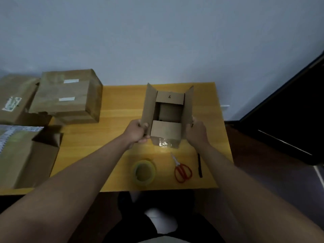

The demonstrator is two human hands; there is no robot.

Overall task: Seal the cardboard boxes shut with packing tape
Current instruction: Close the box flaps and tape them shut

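An open box (167, 118) stands mid-table, short flaps folded in, long flaps upright. Left hand (137, 131) and right hand (196, 132) each grip a long flap. Tape (144, 171) lies untouched nearby; sealing remains.

A plain room used as a small packing station: a yellow wooden bench (201, 137) stands against a bare pale wall (157, 41), with taped cardboard parcels (68, 97) stacked at nine o'clock, and a tape roll (144, 171) and red scissors (182, 170) at six.
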